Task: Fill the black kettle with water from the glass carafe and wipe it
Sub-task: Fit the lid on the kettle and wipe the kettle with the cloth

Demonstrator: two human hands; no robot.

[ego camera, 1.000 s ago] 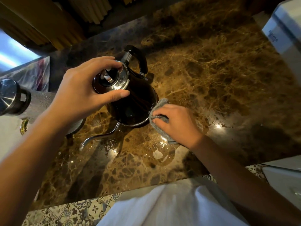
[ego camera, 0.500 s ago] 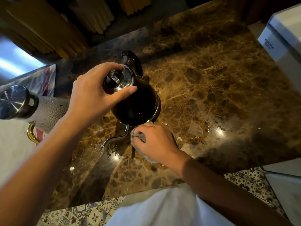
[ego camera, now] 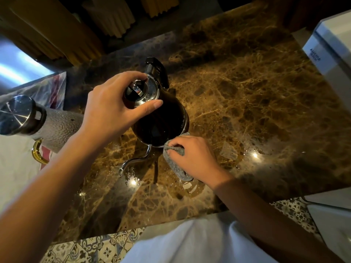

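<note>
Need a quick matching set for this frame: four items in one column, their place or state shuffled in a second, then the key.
Items:
1. left hand
2. right hand
3. kettle spout
4. glass carafe

Places or states:
A. lies at the left edge of the marble counter, steel lid on
B. bunches the grey cloth against the foot of the black kettle
C. grips the kettle round its lid
D. thin and curved, points toward the person

Pairs: 1-C, 2-B, 3-D, 4-A
</note>
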